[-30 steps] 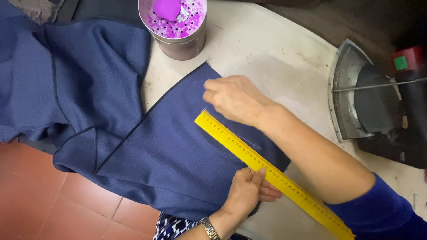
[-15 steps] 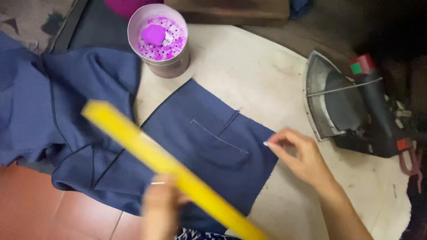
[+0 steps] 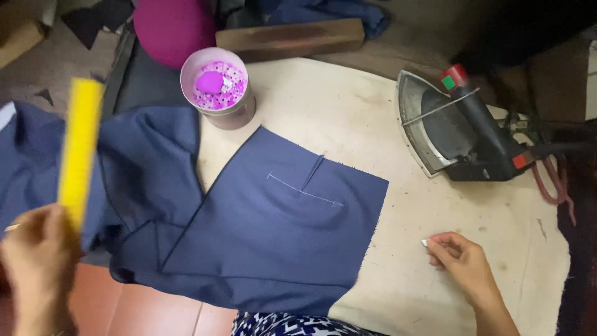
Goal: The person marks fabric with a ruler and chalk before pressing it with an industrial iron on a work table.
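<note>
A person's two hands work at a cream-covered bench [image 3: 435, 261] on which a piece of navy blue cloth [image 3: 273, 236] lies spread flat, its right edge cut straight and its left part draping off the bench over a red tiled floor [image 3: 155, 305]. The left hand [image 3: 37, 261], blurred at the lower left corner, is closed around the lower end of a yellow ruler [image 3: 78, 146], which stands nearly upright in the air above the folded part of the cloth, clear of the bench. The right hand [image 3: 463, 261] rests on the bare bench cover to the right of the cloth, apart from its edge; its fingers are curled in and pinch a small white piece of chalk [image 3: 425, 243] at the fingertips, the tip pointing left toward the cloth. A thin pale line [image 3: 305, 191] is marked across the upper middle of the cloth, crossing a short dark seam or slit. Just beyond the cloth's top corner stands a round tin [image 3: 217, 87] filled with pink and white bits and a purple lump. A heavy electric iron [image 3: 460, 130] stands on its heel at the bench's far right, well apart from both hands. A wooden block [image 3: 289, 38] lies behind the tin.
</note>
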